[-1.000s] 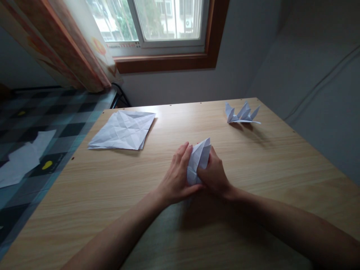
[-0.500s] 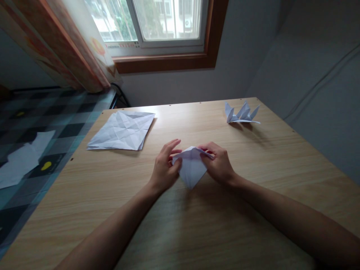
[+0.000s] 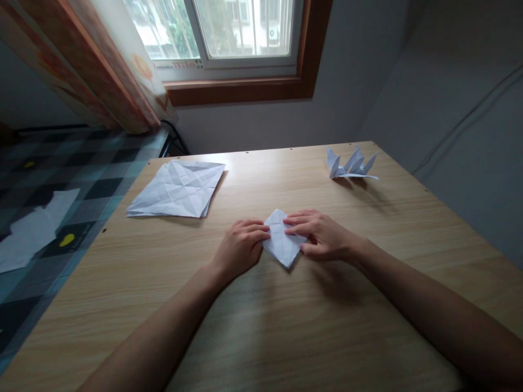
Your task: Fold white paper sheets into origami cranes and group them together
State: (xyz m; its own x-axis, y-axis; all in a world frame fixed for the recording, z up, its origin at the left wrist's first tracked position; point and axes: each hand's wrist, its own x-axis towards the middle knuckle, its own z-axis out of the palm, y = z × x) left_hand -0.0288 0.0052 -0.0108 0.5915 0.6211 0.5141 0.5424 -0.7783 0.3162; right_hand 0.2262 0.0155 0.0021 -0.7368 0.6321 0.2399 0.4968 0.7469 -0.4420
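Note:
A small white folded paper [image 3: 280, 245], diamond-shaped with crease lines, lies on the wooden table with one corner pointing toward me. At its left corner, my left hand [image 3: 239, 245] has its fingers close together and bent, gripping the edge; its thumb is mostly hidden. My right hand [image 3: 322, 234] rests over the right side of the paper, fingers stretched out and slightly spread on top. The right thumb touches the lower right edge. Both hands partly cover the side corners.
A stack of creased white paper sheets [image 3: 175, 188] lies at the table's [image 3: 204, 337] back left. Folded paper cranes [image 3: 353, 166] stand at the back right. Left of the table, more white paper [image 3: 36, 231] is on a checked cloth [image 3: 102, 188]. A window [image 3: 245, 32] and curtain [image 3: 106, 71] are behind.
The paper has gone from raised and tilted between both hands to lying flat on the table. My left fingers have come together, and my right fingers have stretched out over it.

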